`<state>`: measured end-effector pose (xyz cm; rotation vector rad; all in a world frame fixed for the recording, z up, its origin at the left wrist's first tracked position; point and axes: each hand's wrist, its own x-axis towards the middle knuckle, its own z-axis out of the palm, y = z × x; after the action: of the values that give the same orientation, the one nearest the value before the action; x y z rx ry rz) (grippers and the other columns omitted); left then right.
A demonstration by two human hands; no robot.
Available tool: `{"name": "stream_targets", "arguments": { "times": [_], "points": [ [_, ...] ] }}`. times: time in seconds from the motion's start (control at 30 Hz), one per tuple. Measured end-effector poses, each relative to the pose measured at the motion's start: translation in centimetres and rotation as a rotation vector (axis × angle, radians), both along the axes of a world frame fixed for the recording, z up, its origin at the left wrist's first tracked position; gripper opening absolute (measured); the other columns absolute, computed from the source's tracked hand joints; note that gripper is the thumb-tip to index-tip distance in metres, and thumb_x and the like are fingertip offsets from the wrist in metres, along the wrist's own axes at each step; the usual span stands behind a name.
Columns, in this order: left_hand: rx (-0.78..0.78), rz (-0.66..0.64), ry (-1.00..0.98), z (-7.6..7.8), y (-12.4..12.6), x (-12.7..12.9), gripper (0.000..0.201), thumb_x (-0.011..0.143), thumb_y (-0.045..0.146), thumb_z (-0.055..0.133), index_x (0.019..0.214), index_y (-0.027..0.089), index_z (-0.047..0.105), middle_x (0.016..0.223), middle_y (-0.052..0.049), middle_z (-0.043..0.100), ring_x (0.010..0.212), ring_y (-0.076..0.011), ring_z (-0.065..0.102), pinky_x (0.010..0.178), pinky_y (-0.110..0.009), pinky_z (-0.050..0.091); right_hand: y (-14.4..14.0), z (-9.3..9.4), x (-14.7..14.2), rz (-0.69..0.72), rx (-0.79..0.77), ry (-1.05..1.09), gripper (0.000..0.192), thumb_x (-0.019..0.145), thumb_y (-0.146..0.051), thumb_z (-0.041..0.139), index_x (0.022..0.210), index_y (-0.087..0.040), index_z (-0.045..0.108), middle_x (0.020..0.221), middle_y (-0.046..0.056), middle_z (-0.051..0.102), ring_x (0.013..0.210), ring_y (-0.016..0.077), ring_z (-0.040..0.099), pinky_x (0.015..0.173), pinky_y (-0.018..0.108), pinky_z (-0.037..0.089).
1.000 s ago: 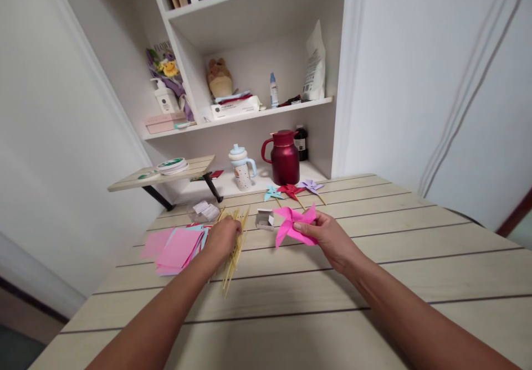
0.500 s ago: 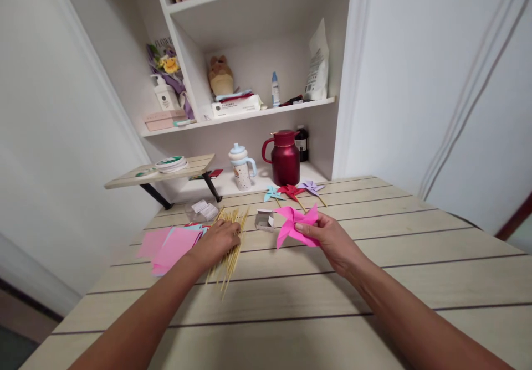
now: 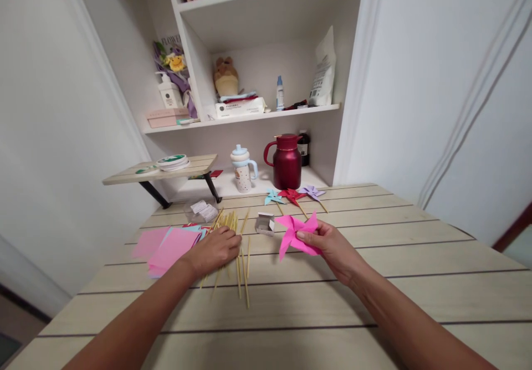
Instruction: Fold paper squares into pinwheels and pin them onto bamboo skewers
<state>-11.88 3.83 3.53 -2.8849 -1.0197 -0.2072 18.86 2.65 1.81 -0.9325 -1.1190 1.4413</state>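
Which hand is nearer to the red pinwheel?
Right. The right hand, holding the pink pinwheel, is before the red pinwheel, slightly rightward; the left hand is farther, leftward, over the sticks.

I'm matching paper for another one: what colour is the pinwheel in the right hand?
Bright pink; the head view shows the pinwheel best, in the right hand.
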Motion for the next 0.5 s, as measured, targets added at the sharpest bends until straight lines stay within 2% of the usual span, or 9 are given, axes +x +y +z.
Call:
{"name": "stream_targets", "arguments": {
  "times": [0.17, 0.3, 0.4, 0.5],
  "points": [
    [-0.029, 0.092, -0.402, 0.8, -0.2, 0.4, 0.016, 0.088, 0.013, 0.060, 0.085, 0.024, 0.071, 0.100, -0.005, 0.071, 0.096, -0.0217, 0.059, 0.096, -0.041, 0.037, 0.3, -0.2, 0.0, 0.008, 0.001, 0.046, 0.032, 0.060, -0.038, 0.089, 0.077, -0.016, 0.071, 0.070, 0.001, 0.069, 0.065, 0.0150, 0.057, 0.064, 0.027, 0.043],
    [0.005, 0.289, -0.920, 2.3, 0.0, 3.6, 0.005, 0.082, 0.027, 0.070, 0.082, 0.024, 0.074, 0.106, -0.007, 0.072, 0.109, -0.0268, 0.057, 0.103, -0.046, 0.032, 0.7, 0.1, 0.6, -0.002, 0.018, 0.146, 0.031, 0.059, -0.034, 0.090, 0.078, -0.016, 0.074, 0.074, 0.002, 0.072, 0.067, 0.0145, 0.059, 0.066, 0.026, 0.045],
    [-0.123, 0.400, -1.302, 2.7, 0.1, 7.2, 0.029, 0.084, 0.045, 0.065, 0.095, 0.021, 0.075, 0.109, -0.010, 0.073, 0.102, -0.0254, 0.063, 0.092, -0.040, 0.044, 1.0, 0.7, 1.6, -0.050, 0.035, 0.232, 0.030, 0.059, -0.033, 0.091, 0.078, -0.018, 0.074, 0.075, 0.001, 0.073, 0.066, 0.0140, 0.060, 0.067, 0.027, 0.048],
    [-0.357, 0.454, -1.532, 1.9, -0.1, 10.4, 0.045, 0.079, 0.054, 0.067, 0.096, 0.014, 0.076, 0.097, -0.013, 0.076, 0.088, -0.0239, 0.068, 0.079, -0.035, 0.049, 1.4, 1.3, 3.1, -0.119, 0.040, 0.315, 0.029, 0.060, -0.033, 0.091, 0.080, -0.020, 0.074, 0.076, 0.000, 0.073, 0.066, 0.0128, 0.061, 0.071, 0.029, 0.052]
  ]
}}
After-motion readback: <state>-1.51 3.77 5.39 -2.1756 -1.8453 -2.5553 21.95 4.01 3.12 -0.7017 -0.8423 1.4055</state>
